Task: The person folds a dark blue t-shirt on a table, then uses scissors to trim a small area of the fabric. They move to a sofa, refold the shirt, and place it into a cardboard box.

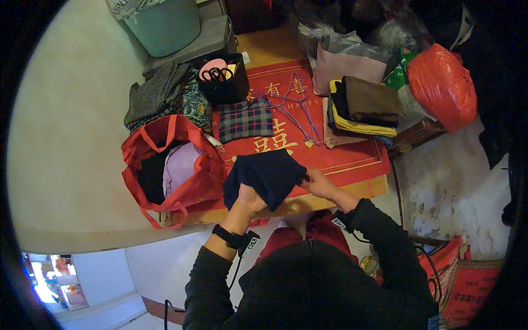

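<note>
A dark navy cloth [268, 173], partly folded, lies over the front part of a red mat [346, 159] with gold print. My left hand [251, 201] is under its near left side, the fingers hidden by the fabric. At the right corner, my right hand [317, 183] pinches the cloth's edge. Just beyond the cloth is a folded plaid fabric [246, 120]. Purple wire hangers [303, 111] lie beside that. To the right stands a pile of folded clothes [365, 103] in brown, black, yellow and pink.
An open red tote bag [210, 177] at the left holds a lilac bundle [181, 167]. Behind it are grey knitwear [154, 97] and a black box [231, 84] with scissors [217, 74]. A red plastic bag [443, 86] bulges at the right. A green bin [165, 29] stands at the back.
</note>
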The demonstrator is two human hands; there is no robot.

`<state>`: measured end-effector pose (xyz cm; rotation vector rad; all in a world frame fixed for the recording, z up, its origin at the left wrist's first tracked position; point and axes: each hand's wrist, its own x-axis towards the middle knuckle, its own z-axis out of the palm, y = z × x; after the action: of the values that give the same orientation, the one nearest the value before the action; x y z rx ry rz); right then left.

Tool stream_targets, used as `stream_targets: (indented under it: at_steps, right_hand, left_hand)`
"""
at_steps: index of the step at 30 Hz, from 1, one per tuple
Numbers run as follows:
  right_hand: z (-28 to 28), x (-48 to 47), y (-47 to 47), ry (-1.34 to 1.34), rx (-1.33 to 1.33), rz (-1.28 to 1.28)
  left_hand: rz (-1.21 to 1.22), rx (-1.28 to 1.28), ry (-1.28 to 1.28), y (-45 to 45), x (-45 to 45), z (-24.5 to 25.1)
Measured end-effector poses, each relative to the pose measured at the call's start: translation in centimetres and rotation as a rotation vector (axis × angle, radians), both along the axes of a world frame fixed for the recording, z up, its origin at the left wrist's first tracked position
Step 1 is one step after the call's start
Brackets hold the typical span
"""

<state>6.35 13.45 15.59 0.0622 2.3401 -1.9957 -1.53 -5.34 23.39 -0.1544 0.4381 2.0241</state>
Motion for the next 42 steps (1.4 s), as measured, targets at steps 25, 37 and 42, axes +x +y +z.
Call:
stream_targets:
  at_steps: [25,37,42]
  right_hand:
    - [2.8,-1.9,-1.3,-0.415,-0.263,0.353]
    - [3.8,-0.9,-1.5,-0.520,-0.825,0.504]
    - [6.7,-0.4,-0.6,-0.188,-0.160,0.481]
  left_hand:
    - [-0.018,0.291,0.116,-3.4,1.4,2.3]
    - [0.135,0.444,0.094,-5.8,-0.8,0.5]
    - [0.045,0.532,0.271,-4.8,-0.3,1.7]
